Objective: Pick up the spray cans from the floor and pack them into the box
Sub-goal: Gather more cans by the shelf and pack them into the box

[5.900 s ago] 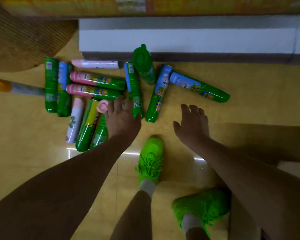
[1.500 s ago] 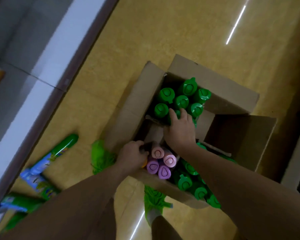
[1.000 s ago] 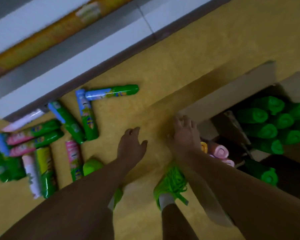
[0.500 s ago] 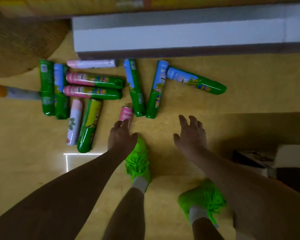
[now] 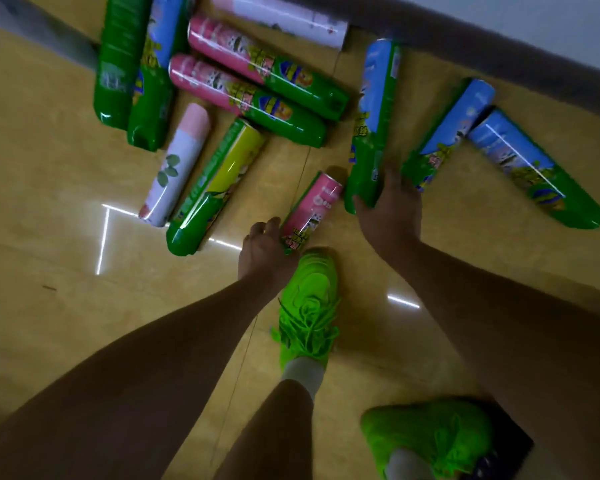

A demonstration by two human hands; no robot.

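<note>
left hand: reaching down, fingers curled | right hand: reaching down, fingers curled, gripping | both forearms extended

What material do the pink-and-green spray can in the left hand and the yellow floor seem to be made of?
Pink-and-green cylindrical spray can: probably thin metal under a glossy printed wrap; bright streaks run along neighbouring cans, though plastic cannot be excluded. Yellow tiled floor: polished ceramic or stone tile, apparently; it mirrors ceiling lights and shows thin joint lines.

Your hands have reached the cans since half a second ago. Your left hand now grips the pink-topped can. Your right hand closes on the blue-and-green can at its 11 o'clock.
</note>
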